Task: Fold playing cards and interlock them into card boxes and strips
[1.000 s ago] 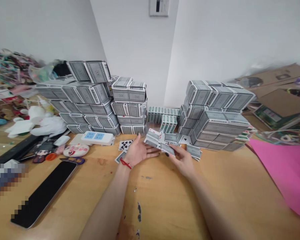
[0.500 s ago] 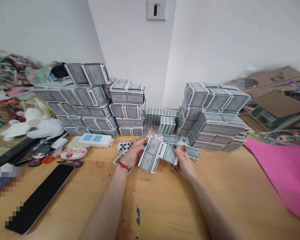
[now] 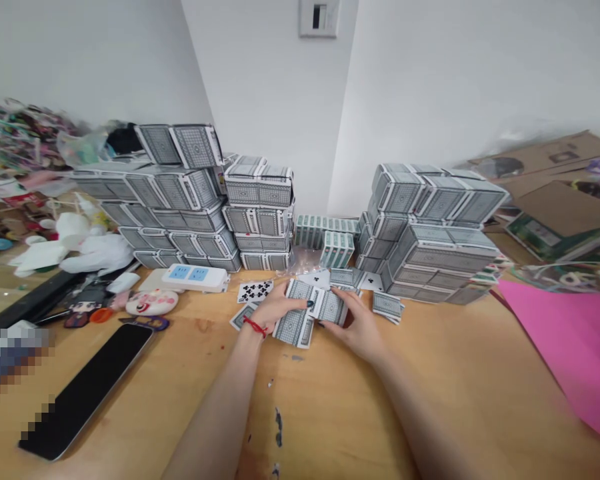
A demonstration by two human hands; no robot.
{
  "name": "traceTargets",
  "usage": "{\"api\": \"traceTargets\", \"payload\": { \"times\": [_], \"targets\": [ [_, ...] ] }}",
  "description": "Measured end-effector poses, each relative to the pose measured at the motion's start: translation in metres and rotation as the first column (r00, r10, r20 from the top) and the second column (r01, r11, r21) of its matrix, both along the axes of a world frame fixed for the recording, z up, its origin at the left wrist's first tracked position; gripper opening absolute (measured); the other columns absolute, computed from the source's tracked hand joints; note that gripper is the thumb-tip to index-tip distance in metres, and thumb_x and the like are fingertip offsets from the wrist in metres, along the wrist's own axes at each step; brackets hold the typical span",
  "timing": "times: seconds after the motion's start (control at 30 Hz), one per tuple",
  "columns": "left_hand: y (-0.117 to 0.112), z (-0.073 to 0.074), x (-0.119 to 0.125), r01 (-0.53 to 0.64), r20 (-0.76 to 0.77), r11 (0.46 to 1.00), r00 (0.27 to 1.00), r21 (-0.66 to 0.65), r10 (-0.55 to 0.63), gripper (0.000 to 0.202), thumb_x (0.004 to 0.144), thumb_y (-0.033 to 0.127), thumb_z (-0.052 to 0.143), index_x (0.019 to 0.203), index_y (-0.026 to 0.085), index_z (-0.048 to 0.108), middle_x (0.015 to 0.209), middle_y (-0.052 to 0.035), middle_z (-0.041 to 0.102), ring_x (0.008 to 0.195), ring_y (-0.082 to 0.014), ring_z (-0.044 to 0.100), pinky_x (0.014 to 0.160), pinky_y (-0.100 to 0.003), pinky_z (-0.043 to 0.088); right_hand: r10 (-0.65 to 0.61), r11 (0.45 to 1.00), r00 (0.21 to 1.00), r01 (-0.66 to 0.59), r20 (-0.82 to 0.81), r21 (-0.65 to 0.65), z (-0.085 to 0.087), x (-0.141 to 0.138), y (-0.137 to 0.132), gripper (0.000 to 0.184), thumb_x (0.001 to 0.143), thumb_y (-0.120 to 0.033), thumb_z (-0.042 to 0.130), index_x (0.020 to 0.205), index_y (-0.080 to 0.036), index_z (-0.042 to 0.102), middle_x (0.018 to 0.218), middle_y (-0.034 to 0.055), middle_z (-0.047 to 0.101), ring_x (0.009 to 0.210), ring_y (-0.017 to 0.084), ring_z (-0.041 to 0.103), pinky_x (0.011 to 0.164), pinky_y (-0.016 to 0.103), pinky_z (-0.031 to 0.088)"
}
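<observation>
My left hand (image 3: 275,310), with a red string at the wrist, grips a packet of grey-backed playing cards (image 3: 296,319) tilted toward me. My right hand (image 3: 357,327) holds a second packet of cards (image 3: 333,307) butted against the first, just above the wooden table (image 3: 330,413). Loose cards lie around them: a face-up clubs card (image 3: 255,291) to the left and a small pile (image 3: 387,305) to the right. Tall stacks of card decks (image 3: 180,193) stand behind on the left, and more stacked decks (image 3: 430,233) on the right.
A black phone (image 3: 87,387) lies at the near left, with a white power strip (image 3: 195,275), a small pink figure (image 3: 151,301) and white plush items (image 3: 80,243) behind it. Pink paper (image 3: 570,340) covers the right side. Cardboard (image 3: 565,200) sits at the far right.
A second ago my left palm was open beside a fanned bunch in my right hand. Both hands have since closed on two packets and brought them together, lower and nearer the table.
</observation>
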State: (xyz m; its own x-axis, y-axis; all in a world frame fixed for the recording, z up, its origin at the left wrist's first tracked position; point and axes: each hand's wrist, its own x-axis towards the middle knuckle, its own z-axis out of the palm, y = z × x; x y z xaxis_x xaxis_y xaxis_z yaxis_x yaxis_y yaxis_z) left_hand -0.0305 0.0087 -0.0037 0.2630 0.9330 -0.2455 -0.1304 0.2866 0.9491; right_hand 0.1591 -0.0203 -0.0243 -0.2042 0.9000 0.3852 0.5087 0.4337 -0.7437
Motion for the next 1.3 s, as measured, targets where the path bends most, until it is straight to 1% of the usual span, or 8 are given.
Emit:
{"api": "traceTargets", "payload": {
  "times": [0.1,0.27,0.57,0.7,0.83,0.9,1.07,1.3],
  "targets": [
    [0.0008,-0.0001,0.0017,0.013,-0.058,1.000,0.998,0.016,-0.012,0.036,0.051,0.014,0.070,0.085,0.014,0.058,0.078,-0.0022,0.064,0.062,-0.0122,0.058,0.061,-0.025,0.046,0.024,0.999,0.998,-0.025,0.063,0.021,0.0020,-0.0008,-0.0021,0.056,0.065,-0.034,0.062,0.116,-0.022,0.045,0.105,0.0078,0.053,0.098,0.022,0.051,0.085,0.036,0.042],
    [0.0011,0.0004,0.0058,0.041,-0.085,0.998,0.996,0.043,-0.037,0.035,0.051,0.015,0.069,0.085,0.013,0.059,0.077,-0.0026,0.064,0.066,-0.0134,0.058,0.061,-0.025,0.045,0.014,0.999,0.997,-0.018,0.073,0.046,0.0011,-0.0018,-0.0027,0.052,0.064,-0.035,0.062,0.112,-0.020,0.049,0.096,0.0075,0.057,0.089,0.022,0.055,0.077,0.033,0.046],
    [-0.0040,0.0057,0.0090,0.069,-0.090,0.994,0.994,0.087,-0.061,0.034,0.055,0.011,0.066,0.087,0.015,0.056,0.078,-0.0003,0.062,0.072,-0.0128,0.056,0.068,-0.024,0.043,0.036,0.998,0.998,-0.039,0.059,0.047,0.0030,-0.0030,-0.0028,0.050,0.065,-0.038,0.061,0.111,-0.020,0.051,0.098,0.0074,0.058,0.091,0.022,0.055,0.081,0.034,0.044],
    [-0.0031,0.0028,0.0060,0.084,-0.092,0.992,0.993,0.095,-0.076,0.034,0.058,0.016,0.066,0.091,0.017,0.057,0.080,-0.0002,0.063,0.074,-0.0138,0.056,0.071,-0.026,0.042,0.028,0.998,0.998,-0.031,0.049,0.062,0.0017,-0.0027,-0.0017,0.051,0.066,-0.038,0.061,0.113,-0.021,0.050,0.099,0.0074,0.057,0.091,0.022,0.054,0.081,0.034,0.044],
    [-0.0016,-0.0005,0.0069,0.094,-0.072,0.991,0.994,0.094,-0.087,0.028,0.064,0.023,0.063,0.091,0.017,0.059,0.082,-0.0020,0.064,0.079,-0.0153,0.057,0.073,-0.027,0.041,0.013,0.993,0.996,-0.024,0.087,0.120,-0.0001,-0.0017,0.0003,0.053,0.065,-0.040,0.063,0.114,-0.023,0.051,0.097,0.0071,0.059,0.091,0.024,0.052,0.081,0.038,0.042],
    [-0.0011,-0.0008,0.0085,0.097,-0.065,0.991,0.994,0.088,-0.092,0.029,0.063,0.024,0.064,0.090,0.016,0.060,0.083,-0.0030,0.064,0.080,-0.0161,0.057,0.073,-0.027,0.042,0.015,0.990,0.993,-0.030,0.116,0.135,0.0005,-0.0013,0.0007,0.054,0.064,-0.040,0.063,0.114,-0.023,0.050,0.096,0.0070,0.060,0.090,0.024,0.050,0.080,0.040,0.042],
    [-0.0018,0.0003,0.0099,0.137,-0.068,0.988,0.989,0.074,-0.132,0.038,0.056,0.023,0.070,0.091,0.013,0.059,0.087,-0.0056,0.065,0.077,-0.0167,0.058,0.071,-0.029,0.044,0.045,0.988,0.983,-0.071,0.176,0.139,0.0030,-0.0006,0.0008,0.054,0.068,-0.041,0.060,0.117,-0.023,0.047,0.100,0.0068,0.059,0.091,0.024,0.047,0.080,0.040,0.042],
    [-0.0039,0.0024,0.0104,0.158,-0.106,0.986,0.983,0.046,-0.152,0.036,0.056,0.020,0.070,0.090,0.013,0.061,0.087,-0.0060,0.065,0.075,-0.0164,0.058,0.069,-0.029,0.045,0.077,0.979,0.966,-0.120,0.245,0.167,0.0008,0.0002,0.0017,0.057,0.071,-0.043,0.056,0.123,-0.024,0.041,0.103,0.0086,0.056,0.092,0.026,0.048,0.079,0.042,0.042]
  ]
}}
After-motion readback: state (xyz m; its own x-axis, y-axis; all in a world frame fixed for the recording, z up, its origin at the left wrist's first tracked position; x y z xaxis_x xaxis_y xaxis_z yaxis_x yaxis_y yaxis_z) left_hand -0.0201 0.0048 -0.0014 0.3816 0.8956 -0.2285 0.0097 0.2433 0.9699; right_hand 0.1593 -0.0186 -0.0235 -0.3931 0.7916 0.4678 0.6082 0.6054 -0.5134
